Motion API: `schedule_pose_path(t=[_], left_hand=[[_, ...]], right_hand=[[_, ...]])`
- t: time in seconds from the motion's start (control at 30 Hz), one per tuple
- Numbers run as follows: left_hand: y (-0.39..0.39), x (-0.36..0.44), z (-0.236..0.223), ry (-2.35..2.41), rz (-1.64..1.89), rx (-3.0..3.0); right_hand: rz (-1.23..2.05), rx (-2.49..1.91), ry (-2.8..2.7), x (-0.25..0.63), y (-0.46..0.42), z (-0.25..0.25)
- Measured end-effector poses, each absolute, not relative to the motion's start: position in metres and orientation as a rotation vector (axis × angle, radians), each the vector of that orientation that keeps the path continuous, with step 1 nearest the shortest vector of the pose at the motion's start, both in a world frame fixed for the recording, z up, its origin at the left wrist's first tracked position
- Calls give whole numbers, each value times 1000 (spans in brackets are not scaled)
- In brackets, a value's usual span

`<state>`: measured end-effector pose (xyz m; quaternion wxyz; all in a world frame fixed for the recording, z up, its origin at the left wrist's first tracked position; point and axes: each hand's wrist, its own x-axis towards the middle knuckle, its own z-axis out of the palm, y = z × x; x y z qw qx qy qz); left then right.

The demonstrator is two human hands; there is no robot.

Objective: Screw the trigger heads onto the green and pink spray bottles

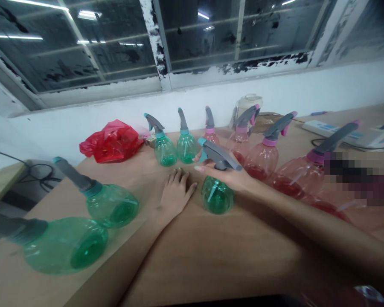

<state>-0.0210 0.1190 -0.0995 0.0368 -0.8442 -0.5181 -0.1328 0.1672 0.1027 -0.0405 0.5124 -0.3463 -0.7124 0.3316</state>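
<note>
My right hand (pixel 232 175) is wrapped round the neck of a green spray bottle (pixel 218 197), just under its grey trigger head with a teal nozzle. The bottle is upright, its base at or close to the tabletop; I cannot tell whether it touches. To its left, my left hand (pixel 176 192) lies flat on the table (pixel 192 256), fingers stretched out and holding nothing. Beyond the hands stand two more green spray bottles (pixel 165 150), and others (pixel 112 207) are at the left. Pink spray bottles (pixel 262 157) form a row on the right.
A crumpled red plastic bag (pixel 113 143) lies at the back left. Behind the pink bottles are a pale container (pixel 248 104) and a white power strip (pixel 329 130) with a cable. The wall and windows rise behind the table. Dark cables (pixel 40 172) hang at the far left.
</note>
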Motion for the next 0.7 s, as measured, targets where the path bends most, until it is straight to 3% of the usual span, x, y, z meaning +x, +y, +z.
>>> schedule_pose_path(t=[0.2, 0.7], left_hand=[[118, -20, -98, -1598, -409, -2601], [110, -18, -101, -1507, -394, -2705]], right_hand=[[632, -858, -1710, 165, 96, -35], [810, -820, -1666, 156, 84, -36]])
